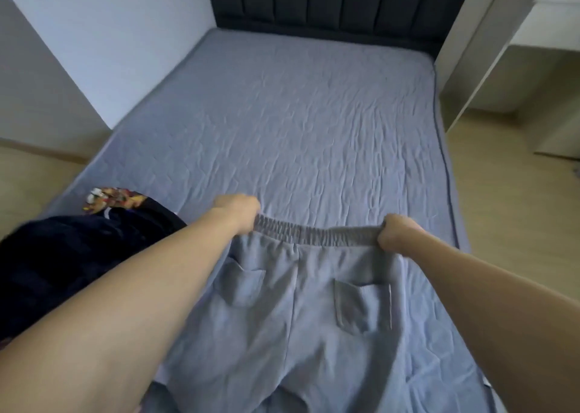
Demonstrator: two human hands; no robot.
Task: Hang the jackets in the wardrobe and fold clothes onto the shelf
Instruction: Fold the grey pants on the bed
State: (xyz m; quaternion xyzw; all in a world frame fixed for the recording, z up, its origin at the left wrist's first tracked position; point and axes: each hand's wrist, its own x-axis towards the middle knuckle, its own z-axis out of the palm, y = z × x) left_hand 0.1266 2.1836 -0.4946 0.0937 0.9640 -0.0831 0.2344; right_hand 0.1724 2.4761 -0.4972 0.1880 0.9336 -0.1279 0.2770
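Wrinkled blue bed (298,114) — left hand (241,213) and right hand (397,232) clench grey trousers' (298,318) waistband.

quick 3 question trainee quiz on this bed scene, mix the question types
1. True or false: both hands grip the elastic waistband of the grey sweatpants.
2. Multiple choice: the dark navy garment pile lies A) by the headboard, B) on the bed's near left corner, C) on the floor.
3. Fill in: the pants' two patch ______ face up.

Key
1. True: the left hand and right hand each hold one end of the waistband.
2. B
3. pockets
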